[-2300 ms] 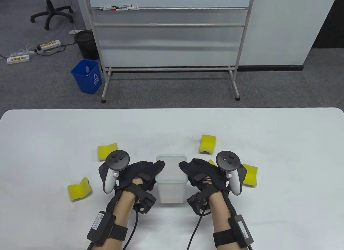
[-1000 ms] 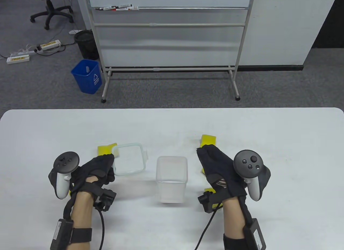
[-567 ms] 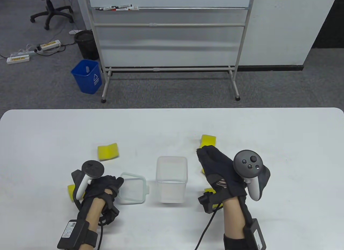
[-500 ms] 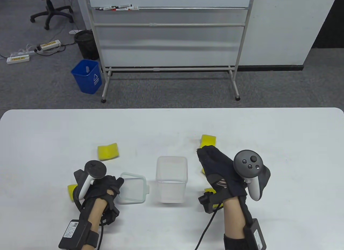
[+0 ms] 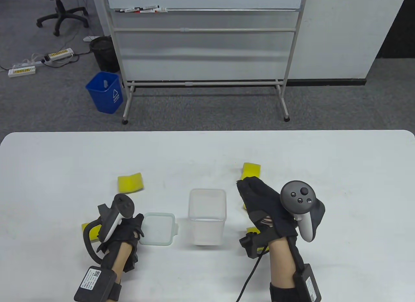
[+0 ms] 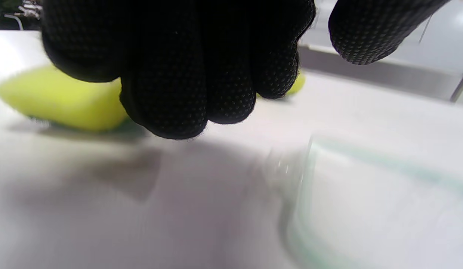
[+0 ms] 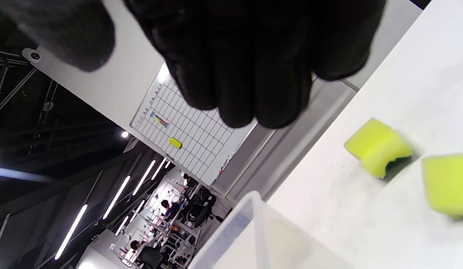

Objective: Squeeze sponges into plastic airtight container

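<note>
The clear plastic container (image 5: 207, 217) stands open at the table's middle. Its lid (image 5: 159, 229) lies flat to its left. My left hand (image 5: 137, 224) is at the lid's left edge with fingers curled and holds nothing; in the left wrist view the fingers (image 6: 186, 93) hang above the table beside the lid (image 6: 366, 209). My right hand (image 5: 251, 190) hovers flat and empty right of the container. Yellow sponges lie at the left (image 5: 130, 182), behind my left hand (image 5: 87, 231), at the far right (image 5: 251, 170) and under my right wrist (image 5: 252, 230).
The right wrist view shows two sponges (image 7: 379, 151) (image 7: 446, 185) past the container's rim (image 7: 250, 209). The left wrist view shows a sponge (image 6: 59, 99) close behind the fingers. A whiteboard stand (image 5: 204, 81) and a blue bin (image 5: 105, 92) are on the floor beyond the table.
Both hands took the lid off the container. My left hand carried it left, lowered it flat onto the table and let go. My right hand moved right and stayed there.
</note>
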### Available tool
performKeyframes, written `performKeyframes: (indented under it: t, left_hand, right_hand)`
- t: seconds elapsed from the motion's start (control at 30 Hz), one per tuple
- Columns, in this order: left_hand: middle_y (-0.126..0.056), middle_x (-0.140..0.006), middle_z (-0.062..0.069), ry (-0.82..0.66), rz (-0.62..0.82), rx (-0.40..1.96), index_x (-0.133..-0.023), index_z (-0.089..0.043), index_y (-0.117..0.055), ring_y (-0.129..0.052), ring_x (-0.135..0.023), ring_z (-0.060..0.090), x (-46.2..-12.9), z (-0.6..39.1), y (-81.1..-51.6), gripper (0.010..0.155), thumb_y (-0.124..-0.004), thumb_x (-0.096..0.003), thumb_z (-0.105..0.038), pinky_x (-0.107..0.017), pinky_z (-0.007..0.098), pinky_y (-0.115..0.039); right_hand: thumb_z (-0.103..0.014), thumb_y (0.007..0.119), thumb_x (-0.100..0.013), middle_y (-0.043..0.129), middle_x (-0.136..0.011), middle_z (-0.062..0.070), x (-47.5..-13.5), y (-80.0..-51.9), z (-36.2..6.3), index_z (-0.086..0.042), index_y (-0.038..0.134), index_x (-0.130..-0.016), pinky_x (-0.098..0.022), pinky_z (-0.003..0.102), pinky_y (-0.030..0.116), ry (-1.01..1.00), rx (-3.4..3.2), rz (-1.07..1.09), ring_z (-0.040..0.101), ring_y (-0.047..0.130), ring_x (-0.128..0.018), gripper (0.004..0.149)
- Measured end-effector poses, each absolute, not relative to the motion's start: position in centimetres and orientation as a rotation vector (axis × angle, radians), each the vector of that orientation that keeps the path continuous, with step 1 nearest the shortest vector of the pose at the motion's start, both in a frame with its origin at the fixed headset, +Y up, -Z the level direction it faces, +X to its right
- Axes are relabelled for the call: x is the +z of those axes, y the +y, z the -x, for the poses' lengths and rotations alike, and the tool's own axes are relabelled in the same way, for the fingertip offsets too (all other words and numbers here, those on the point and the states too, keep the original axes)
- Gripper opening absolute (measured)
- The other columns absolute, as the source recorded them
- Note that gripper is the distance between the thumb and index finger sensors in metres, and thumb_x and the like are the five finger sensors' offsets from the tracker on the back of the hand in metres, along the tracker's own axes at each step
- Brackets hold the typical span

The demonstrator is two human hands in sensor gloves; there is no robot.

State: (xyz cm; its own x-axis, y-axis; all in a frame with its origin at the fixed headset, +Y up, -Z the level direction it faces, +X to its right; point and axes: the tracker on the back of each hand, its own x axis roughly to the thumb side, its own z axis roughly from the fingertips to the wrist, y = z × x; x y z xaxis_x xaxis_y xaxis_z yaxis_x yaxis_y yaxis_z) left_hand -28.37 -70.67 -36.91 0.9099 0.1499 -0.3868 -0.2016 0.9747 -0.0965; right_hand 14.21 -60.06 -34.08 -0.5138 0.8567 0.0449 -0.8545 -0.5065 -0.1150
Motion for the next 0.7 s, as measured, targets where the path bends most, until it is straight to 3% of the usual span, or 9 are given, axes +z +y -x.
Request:
performKeyframes:
  t: [0.07,0.13,0.23,0.33,0.43,0.57,0.7]
  left_hand:
    - [-0.096,-0.075,0.012,0.414,0.020,0.215,-0.083,-0.019,-0.083,-0.100,-0.058,0.031,-36.3,29.5,-69.3,0.055,-0.072,-0.0463,-0.059,-0.045,0.045,-0.086]
    - [-0.084,-0.090,0.016,0.439,-0.037,0.221,-0.098,-0.024,-0.070,-0.092,-0.074,0.037,-35.8,31.0,-68.8,0.061,-0.072,-0.0468,-0.058,-0.052,0.048,-0.081]
    - [-0.060,-0.111,0.023,0.464,0.099,0.221,-0.110,-0.036,-0.053,-0.069,-0.097,0.046,-35.8,33.2,-69.5,0.069,-0.072,-0.0476,-0.059,-0.067,0.057,-0.068]
    - [-0.049,-0.118,0.024,0.445,0.309,0.313,-0.112,-0.039,-0.049,-0.056,-0.103,0.052,-36.3,34.2,-71.5,0.070,-0.069,-0.0490,-0.060,-0.072,0.062,-0.061]
    - [-0.047,-0.116,0.028,0.459,0.370,0.369,-0.111,-0.039,-0.054,-0.057,-0.102,0.053,-36.7,34.8,-73.2,0.067,-0.069,-0.0489,-0.060,-0.071,0.062,-0.062]
    - [-0.059,-0.111,0.029,0.518,0.288,0.358,-0.106,-0.030,-0.067,-0.067,-0.097,0.051,-36.8,35.3,-73.3,0.066,-0.069,-0.0480,-0.060,-0.068,0.062,-0.067]
    - [-0.065,-0.109,0.025,0.525,0.258,0.373,-0.103,-0.019,-0.070,-0.069,-0.096,0.049,-36.7,35.4,-73.0,0.067,-0.068,-0.0484,-0.058,-0.068,0.061,-0.066]
  right_hand:
    - [-0.064,0.072,-0.047,0.093,-0.086,0.014,-34.0,-60.0,-14.2,-0.012,0.085,-0.093,-0.062,0.056,0.071,-0.152,2.103,0.018,0.036,0.096,-0.072,0.070]
    - [-0.064,0.072,-0.047,0.093,-0.086,0.014,-33.9,-59.8,-14.1,-0.013,0.084,-0.093,-0.062,0.056,0.071,-0.155,2.103,0.010,0.036,0.096,-0.072,0.070]
    - [-0.064,0.072,-0.047,0.093,-0.086,0.014,-33.8,-59.7,-13.9,-0.013,0.084,-0.093,-0.062,0.056,0.071,-0.155,2.107,0.000,0.036,0.096,-0.072,0.070]
    - [-0.064,0.071,-0.047,0.093,-0.086,0.014,-33.9,-59.8,-13.8,-0.012,0.085,-0.093,-0.062,0.056,0.071,-0.144,2.106,-0.005,0.036,0.096,-0.072,0.070]
    - [-0.064,0.071,-0.048,0.093,-0.086,0.014,-34.0,-60.0,-13.7,-0.013,0.084,-0.093,-0.062,0.056,0.071,-0.126,2.114,-0.008,0.037,0.096,-0.073,0.070]
    - [-0.064,0.072,-0.048,0.093,-0.087,0.014,-34.1,-60.1,-13.5,-0.012,0.084,-0.093,-0.062,0.056,0.071,-0.116,2.118,-0.012,0.037,0.096,-0.073,0.070]
    - [-0.064,0.071,-0.048,0.093,-0.087,0.014,-34.1,-60.2,-13.4,-0.012,0.084,-0.093,-0.063,0.056,0.071,-0.110,2.129,-0.011,0.037,0.096,-0.073,0.070]
